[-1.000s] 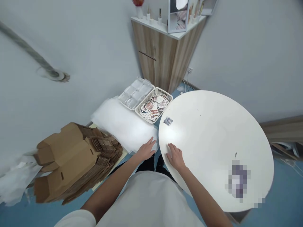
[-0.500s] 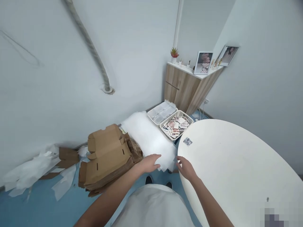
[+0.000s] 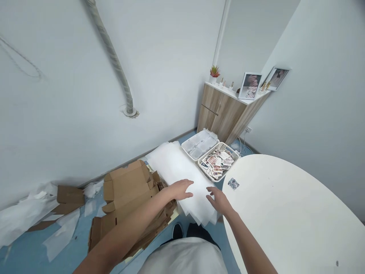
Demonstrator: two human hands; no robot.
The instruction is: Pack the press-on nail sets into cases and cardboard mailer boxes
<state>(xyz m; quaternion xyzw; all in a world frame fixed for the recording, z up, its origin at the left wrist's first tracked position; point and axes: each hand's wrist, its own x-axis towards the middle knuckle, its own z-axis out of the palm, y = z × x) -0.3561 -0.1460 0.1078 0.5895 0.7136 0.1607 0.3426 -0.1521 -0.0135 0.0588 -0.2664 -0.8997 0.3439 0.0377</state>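
Observation:
My left hand (image 3: 181, 190) hovers over the stack of thin white sheets (image 3: 173, 160), its fingers apart and holding nothing. Opposite it, my right hand (image 3: 219, 199) is also open and empty, near the right side of the same stack and close to the rim of the round white table (image 3: 285, 205). Whether either hand touches the sheets I cannot tell. Left of the stack lie several flattened brown cardboard boxes (image 3: 128, 186), partly hidden by my left forearm. A small patterned card (image 3: 233, 184) lies on the table near its left edge.
Beyond the sheets stand a basket of printed cards (image 3: 218, 161) and a tray of clear packets (image 3: 199, 144). A wooden cabinet (image 3: 225, 112) with picture frames and a small plant fills the corner. Crumpled white wrapping (image 3: 31, 213) lies on the floor at left.
The view has shifted, so the cabinet, baskets and table sit lower and farther right. My hands stay apart and empty, now more directly over the white sheets; the right one has left the table's rim.

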